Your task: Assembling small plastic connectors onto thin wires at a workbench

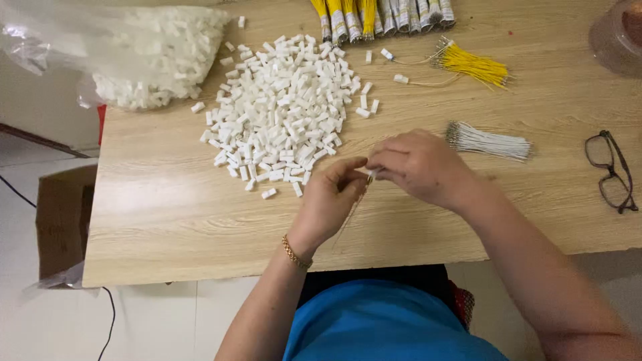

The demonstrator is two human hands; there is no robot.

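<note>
Sitting off the left edge of the tabletop [167,220], a brown cardboard box [61,220] stands open on the floor; what is in it cannot be seen. At the far left corner lies a clear plastic bag [144,50], full of small white plastic pieces. Beside it, a big loose pile of white pieces [284,110] is spread on the wood, and a few strays lie around it.

Near the front edge, in the middle, the left hand [331,200] has a gold bracelet [295,253] on its wrist. Its grip is narrow, with the fingertips pinched on a thin wire [350,212] that hangs down from them. The right hand [418,167] touches the left one, and its grip is pinched too, on a tiny white piece [372,174] at the top of that wire.

At the far edge lie bundles of yellow and white wires with paper label bands [381,17]. To their right lies a bunch of yellow wires [471,65], and nearer the hands a bunch of white wires [488,142]. A clear round tub [618,37] sits at the far right corner. Black glasses [610,170] rest by the right edge.
</note>
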